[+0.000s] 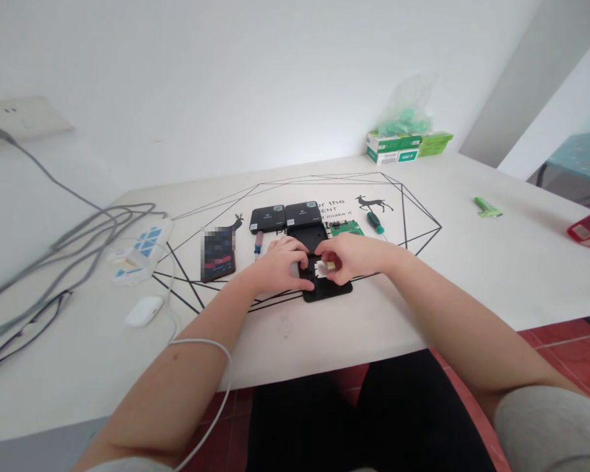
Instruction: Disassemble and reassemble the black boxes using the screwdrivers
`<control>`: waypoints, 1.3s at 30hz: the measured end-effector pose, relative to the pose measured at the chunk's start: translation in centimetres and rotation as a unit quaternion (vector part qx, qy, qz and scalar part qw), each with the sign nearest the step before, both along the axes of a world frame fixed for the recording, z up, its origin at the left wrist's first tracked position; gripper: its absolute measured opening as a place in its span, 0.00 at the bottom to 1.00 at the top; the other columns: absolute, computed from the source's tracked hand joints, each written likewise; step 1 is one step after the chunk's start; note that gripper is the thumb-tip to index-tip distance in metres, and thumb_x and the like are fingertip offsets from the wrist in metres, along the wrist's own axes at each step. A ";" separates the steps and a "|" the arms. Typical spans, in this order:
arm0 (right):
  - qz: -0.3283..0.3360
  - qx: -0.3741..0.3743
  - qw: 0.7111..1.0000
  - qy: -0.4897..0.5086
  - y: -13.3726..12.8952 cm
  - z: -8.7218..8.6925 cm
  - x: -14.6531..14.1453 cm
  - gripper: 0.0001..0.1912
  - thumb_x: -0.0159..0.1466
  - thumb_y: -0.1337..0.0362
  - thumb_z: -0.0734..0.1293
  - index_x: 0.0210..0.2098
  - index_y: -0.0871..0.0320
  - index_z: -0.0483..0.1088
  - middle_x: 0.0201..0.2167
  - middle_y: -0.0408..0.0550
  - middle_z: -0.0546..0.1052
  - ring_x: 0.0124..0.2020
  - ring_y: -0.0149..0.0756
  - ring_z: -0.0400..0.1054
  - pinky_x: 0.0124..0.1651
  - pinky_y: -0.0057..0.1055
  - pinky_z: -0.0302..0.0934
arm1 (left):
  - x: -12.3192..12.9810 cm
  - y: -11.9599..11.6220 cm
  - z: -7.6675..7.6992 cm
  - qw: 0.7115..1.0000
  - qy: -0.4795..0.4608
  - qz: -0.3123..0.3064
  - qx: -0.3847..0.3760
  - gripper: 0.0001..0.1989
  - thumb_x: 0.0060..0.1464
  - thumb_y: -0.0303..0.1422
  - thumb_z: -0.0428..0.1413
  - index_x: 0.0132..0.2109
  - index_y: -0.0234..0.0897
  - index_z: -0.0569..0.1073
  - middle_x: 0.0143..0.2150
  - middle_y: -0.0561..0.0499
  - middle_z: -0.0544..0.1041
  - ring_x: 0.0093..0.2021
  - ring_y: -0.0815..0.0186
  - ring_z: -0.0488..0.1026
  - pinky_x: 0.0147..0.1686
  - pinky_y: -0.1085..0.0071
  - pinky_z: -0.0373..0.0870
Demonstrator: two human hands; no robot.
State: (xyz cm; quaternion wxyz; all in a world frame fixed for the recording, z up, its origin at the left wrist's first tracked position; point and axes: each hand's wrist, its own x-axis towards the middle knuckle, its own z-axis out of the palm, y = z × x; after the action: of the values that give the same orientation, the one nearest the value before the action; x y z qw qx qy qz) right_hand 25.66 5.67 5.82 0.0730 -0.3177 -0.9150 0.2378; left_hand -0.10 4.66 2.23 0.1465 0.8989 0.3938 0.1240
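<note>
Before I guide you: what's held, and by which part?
Left hand holds the black casing by its left side; right hand appears to pinch a small gold-coloured piece, contact point hidden.

It looks like a homelike room used for electronics work: a screwdriver (374, 222), circuit board (345, 228) and black casing (327, 293) lie midway along the printed surface (472, 269), glasses (27, 331) toward its left edge, red floor tiles (570, 351) below its front edge.
</note>
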 end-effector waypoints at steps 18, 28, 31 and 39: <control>-0.060 -0.106 0.987 -0.102 1.4 0.0 3.2 0.18 0.47 0.66 0.75 0.37 0.53 0.70 0.35 0.43 0.75 0.33 0.37 0.69 0.33 0.33 0.62 | -0.6 0.2 0.5 0.998 0.014 0.001 -0.060 0.14 0.49 0.46 0.72 0.38 0.45 0.82 0.63 0.47 0.78 0.64 0.48 0.74 0.66 0.51 0.66; -0.127 0.051 0.991 -0.003 4.9 -2.1 5.0 0.07 0.59 0.65 0.72 0.38 0.57 0.79 0.40 0.50 0.82 0.39 0.40 0.73 0.45 0.34 0.65 | -0.5 0.2 0.5 0.997 -0.022 -0.019 -0.078 0.13 0.52 0.46 0.70 0.37 0.43 0.82 0.60 0.44 0.79 0.61 0.49 0.75 0.64 0.51 0.70; -0.108 0.043 0.993 -0.012 5.6 -2.8 4.9 0.05 0.59 0.67 0.72 0.35 0.58 0.80 0.39 0.51 0.83 0.38 0.39 0.74 0.46 0.33 0.65 | -0.4 0.1 0.6 0.996 -0.036 -0.026 -0.080 0.17 0.53 0.51 0.69 0.36 0.43 0.82 0.60 0.43 0.80 0.62 0.49 0.75 0.64 0.51 0.70; -0.089 0.072 0.993 0.032 5.8 -3.3 4.6 0.02 0.56 0.68 0.68 0.29 0.57 0.74 0.38 0.52 0.79 0.41 0.42 0.72 0.50 0.36 0.65 | -0.3 -0.1 0.9 0.996 -0.036 -0.031 -0.074 0.20 0.52 0.54 0.68 0.38 0.43 0.83 0.58 0.43 0.81 0.61 0.49 0.77 0.64 0.52 0.71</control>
State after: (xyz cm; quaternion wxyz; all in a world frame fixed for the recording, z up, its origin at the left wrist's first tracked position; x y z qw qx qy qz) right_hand 30.25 11.43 2.53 0.1462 -0.3835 -0.8952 0.1738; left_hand -0.39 4.59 3.11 0.2306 0.8922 0.3686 0.1222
